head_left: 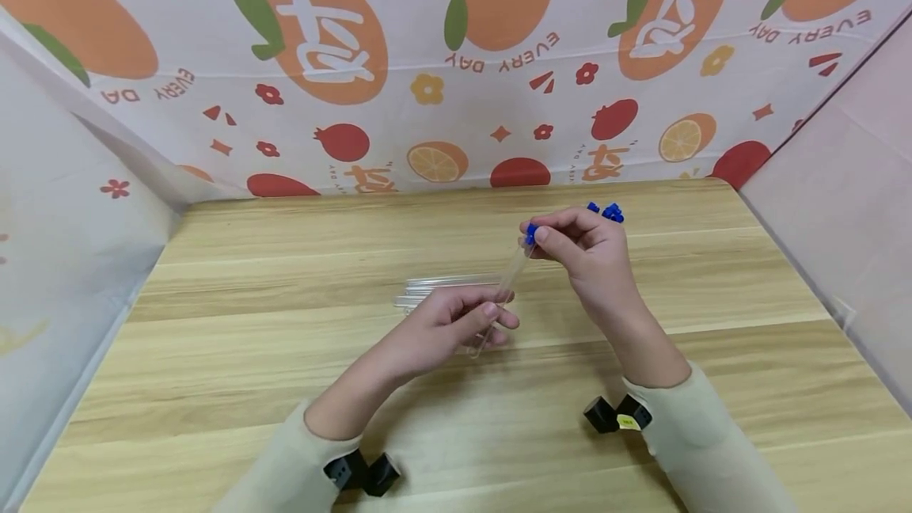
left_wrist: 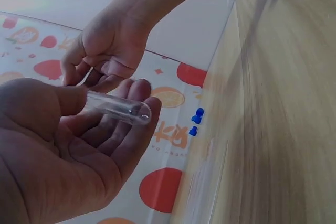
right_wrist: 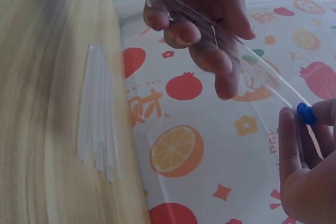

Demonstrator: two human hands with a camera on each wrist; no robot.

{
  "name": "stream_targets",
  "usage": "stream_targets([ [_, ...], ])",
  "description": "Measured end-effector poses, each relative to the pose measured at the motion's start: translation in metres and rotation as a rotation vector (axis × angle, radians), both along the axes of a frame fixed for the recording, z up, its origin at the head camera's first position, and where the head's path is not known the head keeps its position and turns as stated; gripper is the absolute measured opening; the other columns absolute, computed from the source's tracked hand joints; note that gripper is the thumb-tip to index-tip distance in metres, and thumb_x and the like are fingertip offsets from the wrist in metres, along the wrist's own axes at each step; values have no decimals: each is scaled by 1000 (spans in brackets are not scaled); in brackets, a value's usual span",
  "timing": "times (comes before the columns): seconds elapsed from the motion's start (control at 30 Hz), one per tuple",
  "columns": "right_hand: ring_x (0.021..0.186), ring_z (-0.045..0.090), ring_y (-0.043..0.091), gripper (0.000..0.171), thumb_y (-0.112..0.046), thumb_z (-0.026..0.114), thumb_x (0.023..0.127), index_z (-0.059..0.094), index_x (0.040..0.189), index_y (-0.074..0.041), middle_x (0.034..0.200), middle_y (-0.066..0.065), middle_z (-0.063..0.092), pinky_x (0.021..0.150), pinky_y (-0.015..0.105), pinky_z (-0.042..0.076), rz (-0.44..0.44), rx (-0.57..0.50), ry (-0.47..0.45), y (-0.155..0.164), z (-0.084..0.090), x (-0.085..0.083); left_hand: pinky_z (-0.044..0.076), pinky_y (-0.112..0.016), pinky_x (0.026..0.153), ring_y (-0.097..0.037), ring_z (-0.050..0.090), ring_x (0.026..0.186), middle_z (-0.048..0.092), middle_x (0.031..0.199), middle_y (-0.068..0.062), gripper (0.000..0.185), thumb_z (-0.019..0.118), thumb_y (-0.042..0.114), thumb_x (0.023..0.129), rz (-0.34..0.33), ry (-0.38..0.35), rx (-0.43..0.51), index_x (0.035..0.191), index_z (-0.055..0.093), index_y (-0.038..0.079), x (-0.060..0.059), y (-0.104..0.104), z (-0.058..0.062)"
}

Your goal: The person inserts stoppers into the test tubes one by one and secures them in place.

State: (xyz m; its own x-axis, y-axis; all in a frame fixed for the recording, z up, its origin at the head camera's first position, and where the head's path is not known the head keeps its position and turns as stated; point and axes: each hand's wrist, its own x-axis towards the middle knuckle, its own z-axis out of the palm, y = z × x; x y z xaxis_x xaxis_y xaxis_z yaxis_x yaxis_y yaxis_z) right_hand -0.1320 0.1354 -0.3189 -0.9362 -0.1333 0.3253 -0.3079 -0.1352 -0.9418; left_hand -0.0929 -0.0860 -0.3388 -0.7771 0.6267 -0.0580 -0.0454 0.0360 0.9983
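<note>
My left hand [head_left: 459, 321] holds a clear test tube [head_left: 514, 266] between thumb and fingers, its rounded end pointing down toward me. The tube slants up to the right. At its upper end my right hand [head_left: 587, 252] pinches a small blue stopper [head_left: 531, 233] between thumb and fingertips, right at the tube's mouth. In the left wrist view, the round end of the tube [left_wrist: 137, 113] sticks out past the left thumb. The right wrist view shows the blue stopper [right_wrist: 305, 114] at the tube's far end, under the right thumb and index finger.
Several clear tubes [head_left: 427, 285] lie side by side on the wooden table [head_left: 249, 339], partly behind my left hand. More blue stoppers [head_left: 613, 213] lie near the table's back edge, just beyond my right hand. A fruit-print cloth [head_left: 399, 125] hangs behind the table.
</note>
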Motion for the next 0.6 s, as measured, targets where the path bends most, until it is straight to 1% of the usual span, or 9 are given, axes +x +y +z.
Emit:
stream_targets([
  [0.07, 83, 72, 19, 13, -7, 66, 96, 70, 103, 3, 97, 11, 75, 79, 35, 61, -9, 0, -14, -1, -1, 0, 60, -46, 79, -30, 70, 90, 70, 110, -21, 35, 48, 15, 107, -8, -11, -7, 135, 56, -4, 0, -1, 0],
  [0.13, 81, 71, 18, 13, -9, 67, 95, 70, 101, 2, 95, 12, 74, 78, 35, 61, -20, -1, -23, -2, -2, 0, 61, -40, 75, -22, 68, 83, 70, 104, -21, 33, 49, 14, 106, -6, -7, -2, 131, 58, -6, 0, -1, -1],
  [0.17, 80, 70, 18, 13, -9, 68, 95, 70, 100, 2, 93, 11, 74, 78, 35, 61, -24, -1, -25, -2, -3, 0, 61, -39, 74, -20, 67, 80, 70, 102, -21, 32, 49, 13, 106, -2, -6, 1, 130, 58, -6, 1, -1, -1],
  [0.23, 78, 70, 18, 13, -8, 69, 94, 69, 98, 4, 89, 11, 74, 76, 35, 61, -34, -3, -24, -3, -5, -1, 61, -35, 71, -17, 66, 77, 68, 101, -24, 31, 49, 11, 105, 7, 0, 5, 128, 59, -7, 2, 0, -1],
  [0.27, 77, 70, 18, 12, -8, 69, 94, 68, 95, 5, 87, 10, 73, 76, 35, 61, -37, -5, -20, -4, -6, -1, 60, -32, 69, -16, 65, 75, 68, 99, -22, 30, 49, 10, 105, 11, 0, 4, 127, 60, -8, 3, 0, -1],
  [0.37, 76, 70, 21, 11, -3, 68, 93, 67, 89, 7, 84, 10, 73, 75, 36, 61, -16, -30, 1, -6, -10, -2, 59, -31, 67, -14, 63, 73, 66, 93, -16, 27, 48, 7, 105, 37, -3, -4, 123, 61, -8, 6, 3, 0],
  [0.4, 77, 71, 22, 10, -2, 68, 93, 67, 88, 7, 83, 10, 73, 75, 36, 61, -7, -39, 5, -6, -11, -2, 59, -29, 65, -13, 62, 72, 65, 90, -14, 27, 48, 6, 105, 48, -3, -2, 122, 62, -9, 7, 3, 0],
  [0.47, 77, 71, 23, 10, 0, 67, 93, 67, 84, 4, 83, 10, 73, 75, 36, 61, 8, -56, 10, -7, -13, -2, 58, -29, 64, -14, 60, 70, 63, 86, -7, 25, 48, 5, 105, 69, 9, -13, 118, 63, -9, 7, 4, -1],
  [0.6, 78, 71, 21, 10, 0, 67, 93, 66, 83, 2, 85, 9, 74, 76, 34, 61, 17, -71, -11, -9, -14, -1, 57, -30, 62, -15, 58, 68, 61, 82, -8, 23, 49, 4, 104, 91, 29, -30, 113, 65, -9, 8, 3, 1],
])
